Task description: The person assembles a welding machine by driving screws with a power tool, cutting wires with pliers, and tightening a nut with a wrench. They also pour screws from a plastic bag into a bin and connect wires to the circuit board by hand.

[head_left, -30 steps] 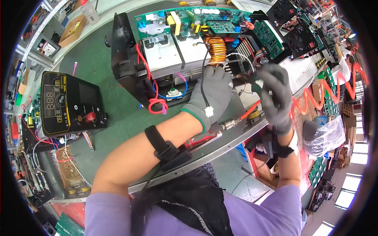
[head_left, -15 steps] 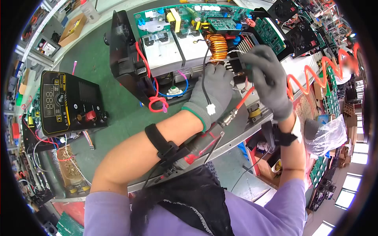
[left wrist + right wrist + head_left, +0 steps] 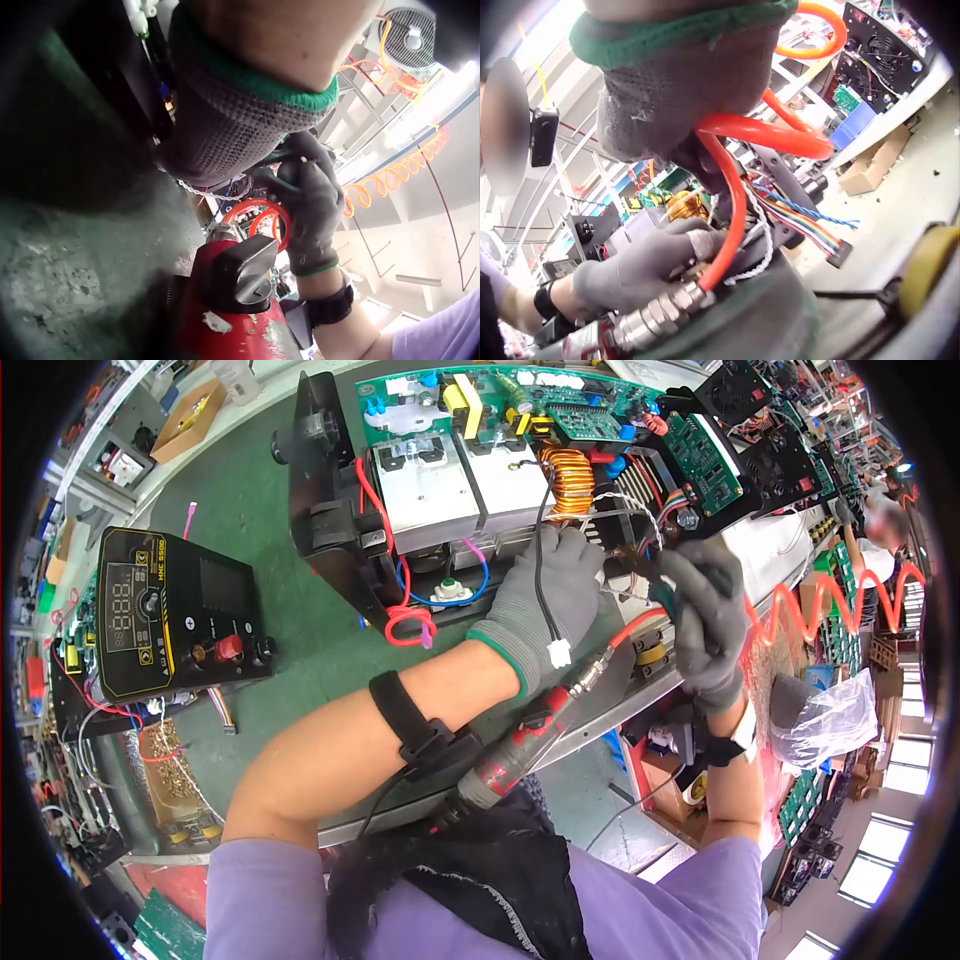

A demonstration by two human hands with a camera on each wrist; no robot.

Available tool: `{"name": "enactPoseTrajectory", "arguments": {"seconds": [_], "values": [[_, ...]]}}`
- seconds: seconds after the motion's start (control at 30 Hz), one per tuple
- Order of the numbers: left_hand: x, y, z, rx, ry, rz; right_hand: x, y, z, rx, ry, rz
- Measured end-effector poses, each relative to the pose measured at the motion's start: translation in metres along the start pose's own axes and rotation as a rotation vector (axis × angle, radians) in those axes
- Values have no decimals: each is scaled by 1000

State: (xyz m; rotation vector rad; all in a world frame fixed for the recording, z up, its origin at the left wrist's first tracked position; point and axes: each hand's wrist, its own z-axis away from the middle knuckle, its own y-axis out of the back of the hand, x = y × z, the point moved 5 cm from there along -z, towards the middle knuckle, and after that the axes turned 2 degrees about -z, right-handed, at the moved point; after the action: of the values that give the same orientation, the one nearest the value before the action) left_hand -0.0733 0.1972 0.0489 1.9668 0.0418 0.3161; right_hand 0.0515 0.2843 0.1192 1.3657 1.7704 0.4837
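Observation:
My left hand [image 3: 555, 585], in a grey glove, is at the front of an opened power unit [image 3: 430, 505], below the copper coil [image 3: 572, 485]. Its fingertips pinch a twisted white wire [image 3: 761, 251], which trails out past them in both wrist views. A black cable with a white plug [image 3: 559, 653] drapes over the back of this hand. To its right, my gloved right hand [image 3: 708, 615] curls round a small dark-green-handled hand tool [image 3: 663, 596] pointing toward the left fingers. I cannot tell what kind of tool it is.
A red-and-grey air tool [image 3: 515, 750] lies across the bench's front edge below my left forearm, its orange hose [image 3: 640, 622] passing under my right hand. At left stands a black display panel [image 3: 180, 615]. Fan units [image 3: 775, 465] and a ribbon cable [image 3: 810, 225] are at right.
My right hand rose toward the unit, then came back down and right with the tool. The air tool slid out from under my left forearm toward my body. The left hand stays put.

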Motion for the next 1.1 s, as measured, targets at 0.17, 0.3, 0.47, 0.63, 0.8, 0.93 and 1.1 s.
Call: {"name": "enactPoseTrajectory", "arguments": {"seconds": [0.17,0.3,0.47,0.63,0.8,0.93,1.1], "values": [[2,9,2,-25,-95,-117,20,-9,-49,27,-364,-414],[2,7,2,-59,-163,-156,11,-6,-46,-1,-386,-425],[2,8,1,-21,-139,-94,-6,-6,15,-28,-83,-94],[1,7,0,-1,-95,-78,-2,-4,-17,5,89,-29],[0,6,1,-13,-107,-107,19,-11,-59,3,-383,-368],[2,5,1,-19,-136,-111,7,-2,-40,9,-139,-189],[1,8,2,-6,-140,-115,-5,-6,13,-51,-20,11]]}}
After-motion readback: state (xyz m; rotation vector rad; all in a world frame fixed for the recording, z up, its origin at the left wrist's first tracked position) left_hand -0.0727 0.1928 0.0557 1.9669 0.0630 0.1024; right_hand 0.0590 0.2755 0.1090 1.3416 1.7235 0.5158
